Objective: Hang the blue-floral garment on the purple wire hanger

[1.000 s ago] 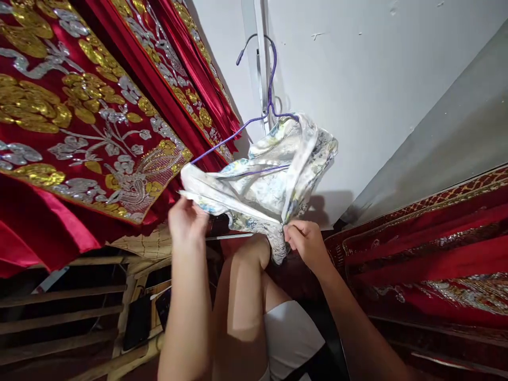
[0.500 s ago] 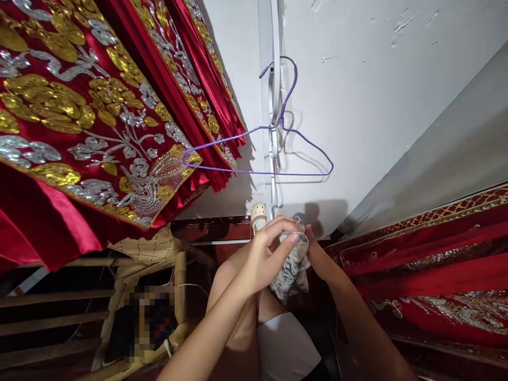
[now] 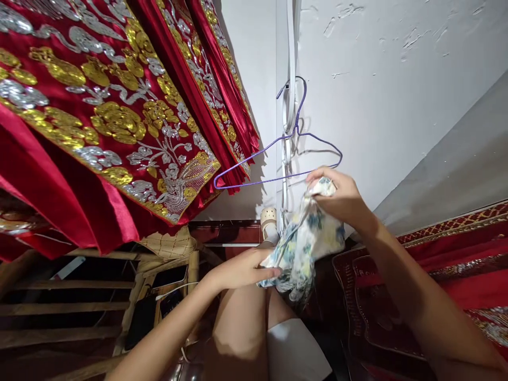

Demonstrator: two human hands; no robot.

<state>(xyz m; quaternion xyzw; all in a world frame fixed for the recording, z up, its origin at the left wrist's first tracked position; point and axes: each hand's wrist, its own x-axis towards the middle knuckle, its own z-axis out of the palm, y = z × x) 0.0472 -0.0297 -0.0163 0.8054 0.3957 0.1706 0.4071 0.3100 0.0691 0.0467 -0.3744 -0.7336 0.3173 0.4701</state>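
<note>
Between my hands is a floral cloth [image 3: 317, 230], white with blue and yellow print, bunched and partly spread; its exact kind does not show. My right hand [image 3: 337, 193] grips its upper edge, close to the lower right of a purple hanger [image 3: 254, 183]. Lower down, my left hand [image 3: 254, 269] pinches the cloth's left end. The hanger hangs bare by its hook from a white vertical strip [image 3: 291, 63] on the wall, and its lower bar tilts up to the right.
Red drapery [image 3: 159, 121] with gold and silver sequins hangs at the left. Below it stands a bamboo chair [image 3: 130, 296] with dark items and a white cable [image 3: 178, 288]. More red embroidered fabric [image 3: 456, 254] lies at the right. A perforated beige shoe [image 3: 268, 216] is by the wall.
My hands have moved apart, opening out the bunched cloth. My right hand has risen toward the hanger, and my left has dropped lower. The hanger now tilts and the view has shifted.
</note>
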